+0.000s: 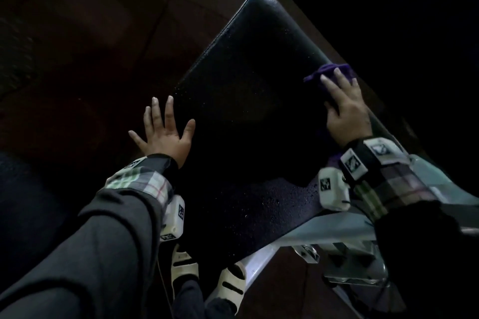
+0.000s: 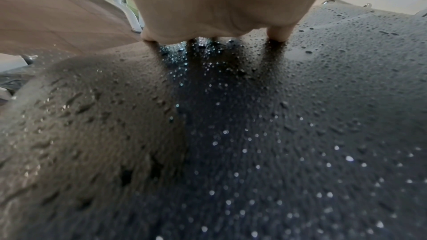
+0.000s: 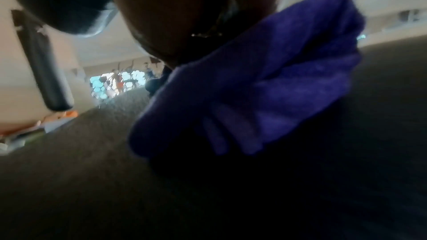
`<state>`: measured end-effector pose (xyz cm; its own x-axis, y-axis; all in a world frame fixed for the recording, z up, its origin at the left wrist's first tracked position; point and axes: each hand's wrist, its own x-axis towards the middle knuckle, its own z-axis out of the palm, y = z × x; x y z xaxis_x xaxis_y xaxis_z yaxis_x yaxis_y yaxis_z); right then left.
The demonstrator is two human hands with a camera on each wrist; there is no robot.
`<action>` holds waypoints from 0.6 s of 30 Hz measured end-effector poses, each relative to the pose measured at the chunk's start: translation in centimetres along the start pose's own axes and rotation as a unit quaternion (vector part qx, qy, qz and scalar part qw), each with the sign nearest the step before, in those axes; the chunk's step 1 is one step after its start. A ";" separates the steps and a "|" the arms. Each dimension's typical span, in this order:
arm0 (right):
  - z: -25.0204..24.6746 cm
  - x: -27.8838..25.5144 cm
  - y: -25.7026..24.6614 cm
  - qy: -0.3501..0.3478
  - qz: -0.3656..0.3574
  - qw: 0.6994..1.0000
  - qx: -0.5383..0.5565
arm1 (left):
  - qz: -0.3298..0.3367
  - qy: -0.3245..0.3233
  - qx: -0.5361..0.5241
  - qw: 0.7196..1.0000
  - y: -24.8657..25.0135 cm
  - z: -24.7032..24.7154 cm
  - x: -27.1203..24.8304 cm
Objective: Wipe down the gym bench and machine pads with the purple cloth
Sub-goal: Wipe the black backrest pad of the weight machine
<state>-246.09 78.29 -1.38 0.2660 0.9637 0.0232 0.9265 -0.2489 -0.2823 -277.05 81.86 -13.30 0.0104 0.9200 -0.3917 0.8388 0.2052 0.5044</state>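
A black padded bench (image 1: pixel 246 90) runs from the lower middle up to the top centre of the head view, dotted with water droplets (image 2: pixel 254 152). My left hand (image 1: pixel 166 127) lies flat with spread fingers on the pad's left edge; the left wrist view shows its fingertips (image 2: pixel 278 34) touching the wet pad. My right hand (image 1: pixel 342 101) presses the purple cloth (image 1: pixel 329 74) flat against the pad's right edge with straight fingers. In the right wrist view the bunched purple cloth (image 3: pixel 265 83) lies on the dark pad (image 3: pixel 115 180) under my palm.
Dark reddish floor (image 1: pixel 77 46) lies left of the bench. The bench's white metal frame (image 1: pixel 298 238) and a chrome part (image 1: pixel 357 272) sit at the lower right. My feet in white sandals (image 1: pixel 233 282) stand below the pad. A black roller pad (image 3: pixel 44 61) hangs left in the right wrist view.
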 end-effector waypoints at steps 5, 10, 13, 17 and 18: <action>-1.2 -3.3 2.1 0.001 0.056 0.998 -0.019 | -0.002 -0.006 -0.002 1.000 0.0 -0.2 0.0; -2.7 -0.7 0.1 -0.048 0.242 0.969 -0.020 | -0.003 -0.007 -0.001 1.000 0.1 -0.1 0.0; -2.2 1.9 -0.7 -0.067 0.242 0.968 -0.023 | -0.002 -0.007 -0.001 1.000 0.1 -0.1 0.0; -1.4 3.0 -2.0 -0.046 0.188 0.981 0.005 | -0.002 -0.007 0.003 1.000 0.1 -0.1 0.1; -1.3 2.5 -2.1 -0.041 0.163 0.986 0.003 | -0.003 -0.008 0.004 1.000 0.0 -0.1 0.1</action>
<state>-246.98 81.10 0.49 0.5263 0.8375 -0.1468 0.7939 -0.5459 -0.2679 -277.08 81.97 -13.22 0.0142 0.9137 -0.4061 0.8433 0.2074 0.4959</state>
